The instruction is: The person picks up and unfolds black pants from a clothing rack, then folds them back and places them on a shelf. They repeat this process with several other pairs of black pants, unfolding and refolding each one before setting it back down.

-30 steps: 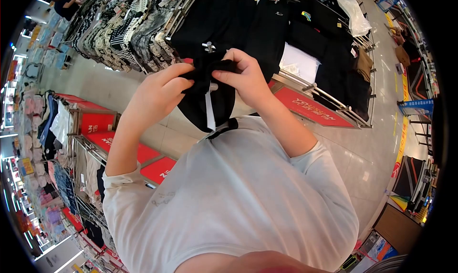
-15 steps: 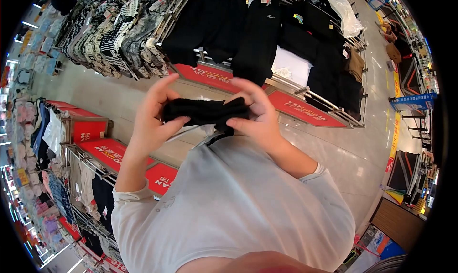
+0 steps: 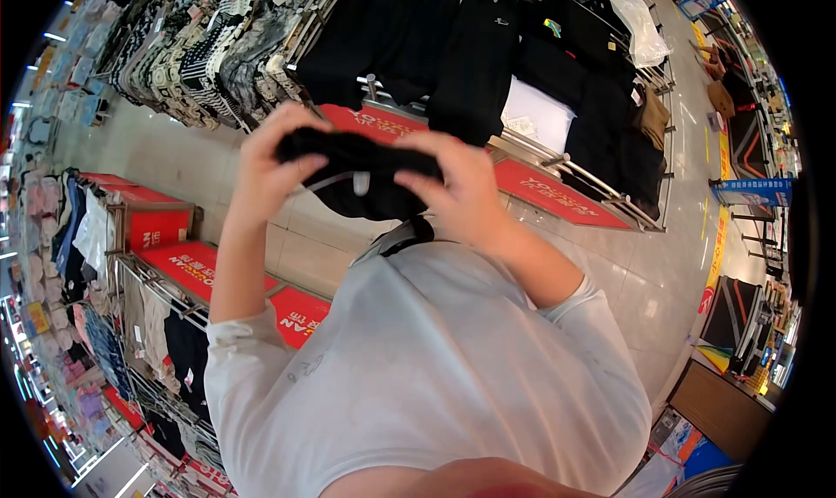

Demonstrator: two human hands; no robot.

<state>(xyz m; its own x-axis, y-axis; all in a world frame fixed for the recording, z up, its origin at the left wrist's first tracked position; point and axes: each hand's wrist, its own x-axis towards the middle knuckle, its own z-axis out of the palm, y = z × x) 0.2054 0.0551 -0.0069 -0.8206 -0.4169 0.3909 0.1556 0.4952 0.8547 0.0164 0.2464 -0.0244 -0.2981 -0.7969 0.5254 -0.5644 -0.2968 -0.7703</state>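
Observation:
A black cloth garment (image 3: 374, 161) is stretched between my two hands in front of my chest, its exact kind unclear. My left hand (image 3: 270, 163) is closed on its left end, thumb on the near side. At the other end my right hand (image 3: 457, 185) grips it, slightly smeared by motion. The upper edge is bunched between the hands, and a darker fold of cloth hangs below. A small pale patch and a thin whitish strip show at the hanging part.
A metal rack ahead bears black garments (image 3: 470, 71) and a white folded one (image 3: 535, 111). Patterned clothes (image 3: 209, 54) hang to its left. Red sign panels (image 3: 557, 193) line the rack bases. Another clothes rack with a red panel (image 3: 178, 263) stands at left. Tiled floor (image 3: 601, 276) lies right.
Both hands have risen and shifted a little left with the black garment. Its lower part now hangs open below the grip, where before it was a narrow bundle.

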